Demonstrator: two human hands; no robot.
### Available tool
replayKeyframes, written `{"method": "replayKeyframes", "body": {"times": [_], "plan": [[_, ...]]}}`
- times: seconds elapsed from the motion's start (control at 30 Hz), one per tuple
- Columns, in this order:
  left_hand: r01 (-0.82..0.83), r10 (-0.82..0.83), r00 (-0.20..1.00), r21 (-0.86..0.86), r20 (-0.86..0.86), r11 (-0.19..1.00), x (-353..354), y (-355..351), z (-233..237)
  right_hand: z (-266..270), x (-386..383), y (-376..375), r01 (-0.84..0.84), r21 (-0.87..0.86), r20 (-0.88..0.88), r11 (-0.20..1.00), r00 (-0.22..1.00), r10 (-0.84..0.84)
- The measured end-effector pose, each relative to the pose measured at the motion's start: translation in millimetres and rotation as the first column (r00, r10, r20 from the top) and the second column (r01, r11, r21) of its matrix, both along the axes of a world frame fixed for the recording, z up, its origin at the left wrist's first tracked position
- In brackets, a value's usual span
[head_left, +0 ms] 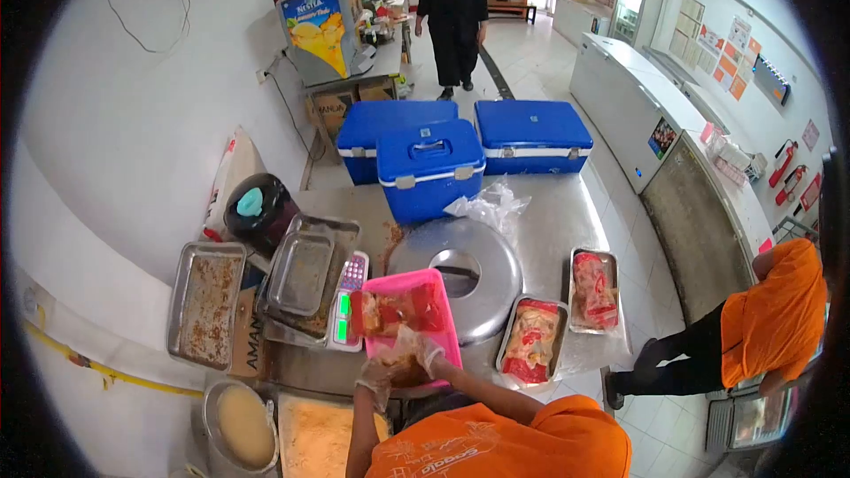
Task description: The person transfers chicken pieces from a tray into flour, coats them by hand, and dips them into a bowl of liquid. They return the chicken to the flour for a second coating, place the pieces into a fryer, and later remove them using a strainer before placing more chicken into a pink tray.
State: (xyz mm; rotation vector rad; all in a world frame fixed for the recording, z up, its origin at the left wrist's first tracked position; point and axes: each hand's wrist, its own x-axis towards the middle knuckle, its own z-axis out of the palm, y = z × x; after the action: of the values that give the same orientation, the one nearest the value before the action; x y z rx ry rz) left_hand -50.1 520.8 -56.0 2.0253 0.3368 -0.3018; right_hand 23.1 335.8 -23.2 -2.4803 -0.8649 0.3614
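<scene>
My left hand (377,379) and my right hand (418,347), both in clear plastic gloves, are close together over the near end of a pink tray (450,336). Their fingers curl around a brownish food mass (405,373), too blurred and covered to name its kind. Just beyond them in the tray lies a red-and-clear plastic pack (403,308) with pale pieces of meat in it. To the left of the tray stands a scale (345,314) with lit green displays.
A round metal lid (496,265) lies beyond the tray. Two metal trays (503,363) (574,301) with meat packs are at right. Blue coolers (431,173) stand behind; a pot (212,416) and flour-like powder (323,438) are at lower left. Two people are nearby.
</scene>
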Motion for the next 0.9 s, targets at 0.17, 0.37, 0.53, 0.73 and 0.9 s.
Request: {"method": "replayKeyframes", "body": {"times": [0.17,0.37,0.53,0.73,0.9], "plan": [[0.005,-0.012,0.999,0.156,0.046,0.988,0,-15,-35,18,1,3,0.189,0.16,-0.214,0.969,0.965,-0.153],[-0.194,0.203,0.978,0.148,-0.042,0.97,-2,-69,96,17,6,7,0.292,0.245,-0.295,0.925,0.931,-0.215],[-0.2,0.228,0.973,0.349,-0.04,0.915,4,-84,82,18,14,8,0.506,0.409,-0.524,0.759,0.812,-0.259],[-0.248,0.22,0.968,0.322,0.124,0.914,3,-98,87,-56,27,2,0.684,0.61,-0.693,0.401,0.705,-0.149],[-0.258,0.226,0.962,0.247,0.151,0.934,6,-85,82,71,22,-14,0.367,0.501,-0.374,0.784,0.909,-0.186]]}}
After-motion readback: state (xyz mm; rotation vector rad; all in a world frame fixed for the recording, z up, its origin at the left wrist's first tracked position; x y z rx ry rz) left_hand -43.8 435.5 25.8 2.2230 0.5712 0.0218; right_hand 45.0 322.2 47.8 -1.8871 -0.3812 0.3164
